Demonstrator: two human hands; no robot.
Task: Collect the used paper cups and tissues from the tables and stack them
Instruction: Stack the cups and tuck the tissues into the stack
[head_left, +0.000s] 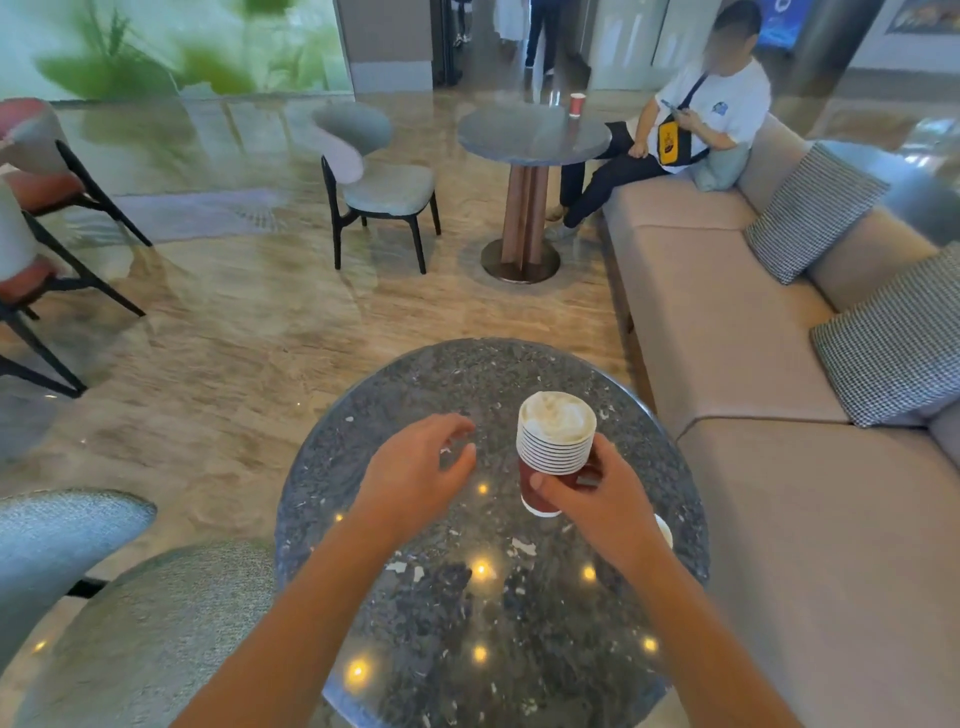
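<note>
A stack of several red paper cups (555, 452) with white rims stands on the dark round stone table (415, 597) just in front of me. Crumpled tissue (557, 415) fills the top cup. My right hand (597, 499) grips the stack's lower part from the right. My left hand (415, 473) hovers over the table to the left of the stack, fingers relaxed and holding nothing. Another white cup rim (666, 530) peeks out behind my right wrist. On the far round table (519, 140) stands a single red paper cup (577, 104).
A beige sofa (769, 374) with checked cushions (815, 213) runs along the right, where a person (691, 124) sits by the far table. A grey chair (379, 176) stands left of that table, and more chairs (47, 218) are at the far left. A grey chair (78, 597) is near me.
</note>
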